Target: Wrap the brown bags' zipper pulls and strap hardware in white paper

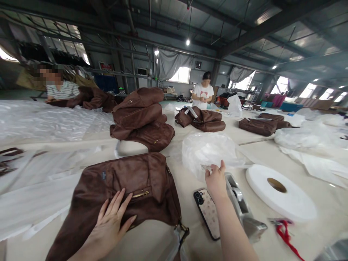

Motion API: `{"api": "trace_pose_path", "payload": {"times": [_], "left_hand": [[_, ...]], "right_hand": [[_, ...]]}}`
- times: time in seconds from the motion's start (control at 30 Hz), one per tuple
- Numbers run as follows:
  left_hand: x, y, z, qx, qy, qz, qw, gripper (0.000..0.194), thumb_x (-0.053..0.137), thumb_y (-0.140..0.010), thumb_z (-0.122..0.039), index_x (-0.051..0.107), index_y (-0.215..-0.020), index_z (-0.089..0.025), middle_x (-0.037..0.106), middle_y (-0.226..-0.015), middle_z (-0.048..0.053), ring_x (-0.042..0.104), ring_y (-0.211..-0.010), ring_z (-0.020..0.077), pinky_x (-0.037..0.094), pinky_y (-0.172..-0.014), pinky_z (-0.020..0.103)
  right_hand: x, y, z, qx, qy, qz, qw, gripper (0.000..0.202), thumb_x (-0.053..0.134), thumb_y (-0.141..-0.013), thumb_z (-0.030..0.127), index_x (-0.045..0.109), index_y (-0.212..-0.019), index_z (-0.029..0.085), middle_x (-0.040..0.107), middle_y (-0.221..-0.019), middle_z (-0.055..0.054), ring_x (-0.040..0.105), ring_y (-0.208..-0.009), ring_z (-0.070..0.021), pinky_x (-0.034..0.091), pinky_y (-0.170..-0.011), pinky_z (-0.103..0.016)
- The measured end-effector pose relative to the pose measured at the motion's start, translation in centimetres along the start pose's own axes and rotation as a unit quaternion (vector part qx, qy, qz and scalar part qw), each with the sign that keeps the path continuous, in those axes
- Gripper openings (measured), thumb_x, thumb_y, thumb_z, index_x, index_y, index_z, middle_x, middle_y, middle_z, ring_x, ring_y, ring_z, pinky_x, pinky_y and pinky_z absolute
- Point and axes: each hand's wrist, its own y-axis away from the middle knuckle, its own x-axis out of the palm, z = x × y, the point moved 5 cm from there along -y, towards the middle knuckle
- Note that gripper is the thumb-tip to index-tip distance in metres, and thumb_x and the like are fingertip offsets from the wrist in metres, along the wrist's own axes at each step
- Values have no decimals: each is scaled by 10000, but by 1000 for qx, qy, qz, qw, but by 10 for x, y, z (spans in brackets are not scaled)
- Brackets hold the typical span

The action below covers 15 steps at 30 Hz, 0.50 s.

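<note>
A dark brown leather bag lies flat in front of me, with a brass zipper and a metal clasp at its lower right corner. My left hand rests on it, fingers spread, just below the zipper. Farther out, my right hand is at the near edge of a crumpled clear plastic bag, its fingers bent in a pinch on the film; the fingertips are partly hidden. Beneath my right wrist are a patterned phone and a grey metal tape dispenser.
Stacked brown bags stand behind the flat one, with more brown bags beyond. To the right lie a big white roll and a red ribbon. Plastic sheeting covers the left. Two people are across the table.
</note>
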Motion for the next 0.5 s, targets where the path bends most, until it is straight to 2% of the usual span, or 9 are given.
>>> {"api": "trace_pose_path", "payload": {"times": [0.07, 0.13, 0.2, 0.27, 0.33, 0.4, 0.47, 0.5], "left_hand": [[-2, -5, 6, 15, 8, 7, 1000, 615, 452, -834, -514, 434, -1377, -226, 296, -1505, 95, 325, -1357, 280, 233, -1111, 487], [-3, -9, 12, 26, 18, 11, 999, 591, 456, -841, -508, 438, -1373, -251, 301, -1504, 84, 338, -1350, 274, 257, -1105, 486], [-3, -11, 16, 31, 27, 13, 999, 578, 472, -840, -505, 444, -1367, -270, 320, -1497, 79, 355, -1342, 269, 273, -1101, 485], [-8, -12, 16, 23, 37, 3, 999, 563, 499, -829, -489, 468, -1349, -277, 352, -1482, 80, 375, -1329, 272, 292, -1093, 487], [-22, -10, 8, 3, 57, -26, 998, 526, 528, -815, -463, 523, -1306, -276, 367, -1473, 83, 362, -1334, 290, 295, -1090, 501], [-45, -6, -8, -17, 109, -54, 992, 475, 539, -814, -445, 566, -1262, -289, 350, -1483, 72, 315, -1356, 307, 274, -1097, 520], [-68, 0, -30, -31, 220, -37, 974, 453, 524, -831, -462, 563, -1259, -317, 360, -1479, 48, 312, -1357, 301, 269, -1101, 520], [-77, 3, -40, -45, 300, -7, 953, 454, 503, -845, -482, 556, -1264, -317, 411, -1447, 51, 356, -1334, 288, 293, -1094, 506]], "right_hand": [[3, -15, 0, -5, 30, 39, 999, 351, 458, -812, 179, 576, -1096, 11, 486, -1269, -286, 369, -1306, -333, 424, -949, -416], [3, -23, 2, -17, 35, 54, 998, 313, 453, -801, 135, 600, -1045, 5, 597, -1104, -277, 412, -1271, -335, 424, -947, -416], [-3, -23, 5, -23, 31, 49, 998, 293, 443, -804, 115, 604, -1025, 9, 607, -1078, -273, 507, -1177, -328, 435, -931, -400], [-14, -11, 14, -30, 27, 41, 998, 310, 438, -817, 122, 582, -1070, 16, 570, -1151, -263, 547, -1125, -310, 441, -928, -384], [-30, 14, 34, -67, 5, 16, 998, 357, 446, -837, 162, 537, -1157, 33, 521, -1234, -243, 521, -1160, -307, 437, -952, -398], [-48, 50, 66, -143, -44, -15, 989, 412, 453, -862, 217, 477, -1246, 68, 486, -1293, -217, 471, -1217, -305, 424, -986, -435], [-59, 93, 102, -230, -103, -6, 968, 445, 451, -884, 255, 430, -1307, 117, 467, -1337, -185, 459, -1237, -286, 428, -999, -446], [-59, 115, 120, -274, -130, 23, 953, 468, 464, -883, 263, 411, -1330, 138, 463, -1355, -168, 462, -1240, -274, 439, -998, -429]]}}
